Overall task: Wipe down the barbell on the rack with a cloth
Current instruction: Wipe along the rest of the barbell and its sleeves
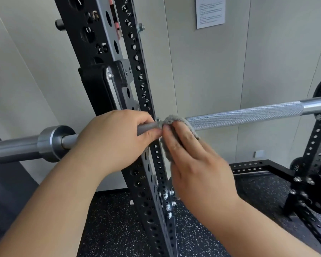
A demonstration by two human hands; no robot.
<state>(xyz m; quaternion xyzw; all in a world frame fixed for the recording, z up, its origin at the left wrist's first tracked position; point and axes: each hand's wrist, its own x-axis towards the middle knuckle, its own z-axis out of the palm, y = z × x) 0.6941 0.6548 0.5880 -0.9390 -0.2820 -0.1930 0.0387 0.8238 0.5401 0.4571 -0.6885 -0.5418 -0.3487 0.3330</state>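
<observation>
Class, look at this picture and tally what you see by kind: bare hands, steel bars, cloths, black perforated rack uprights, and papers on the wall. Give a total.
Bare hands: 2, left hand and right hand
Knurled silver steel barbell: 1
Fluffy grey cloth: 1
Black perforated steel rack uprights: 2, near and far
White printed paper notice: 1
Total: 7

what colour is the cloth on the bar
Grey and fuzzy; the cloth is draped over the barbell, seen in the head view.

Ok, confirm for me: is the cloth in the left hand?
No, the grey cloth is wrapped over the barbell under the right hand, while the left hand grips the bare bar.
</observation>
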